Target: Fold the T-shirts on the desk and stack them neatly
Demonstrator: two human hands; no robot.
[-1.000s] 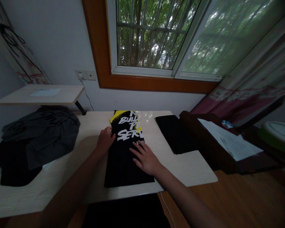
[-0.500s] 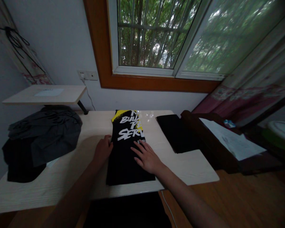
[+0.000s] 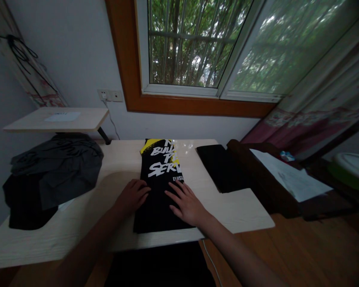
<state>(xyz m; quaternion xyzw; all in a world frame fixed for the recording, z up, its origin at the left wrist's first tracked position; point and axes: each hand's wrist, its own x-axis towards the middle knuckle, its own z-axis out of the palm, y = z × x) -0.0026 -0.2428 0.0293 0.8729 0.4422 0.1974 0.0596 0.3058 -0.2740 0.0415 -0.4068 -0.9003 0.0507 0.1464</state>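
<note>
A black T-shirt with white lettering and yellow patches lies folded into a long narrow strip on the pale wooden table. My left hand rests over the shirt's left edge, its fingers stretched onto the cloth. On the right side of the shirt, just below the small white print, my right hand lies flat with its fingers spread. Neither hand grips the fabric.
A dark folded cloth lies at the table's right side. Crumpled grey and black clothes are heaped at the left, below a small raised shelf. Papers rest on dark furniture to the right. A window is ahead.
My left hand has moved right from the shirt's edge onto the cloth, its fingers now lying over it. My right hand has slid down slightly, uncovering more of the small print.
</note>
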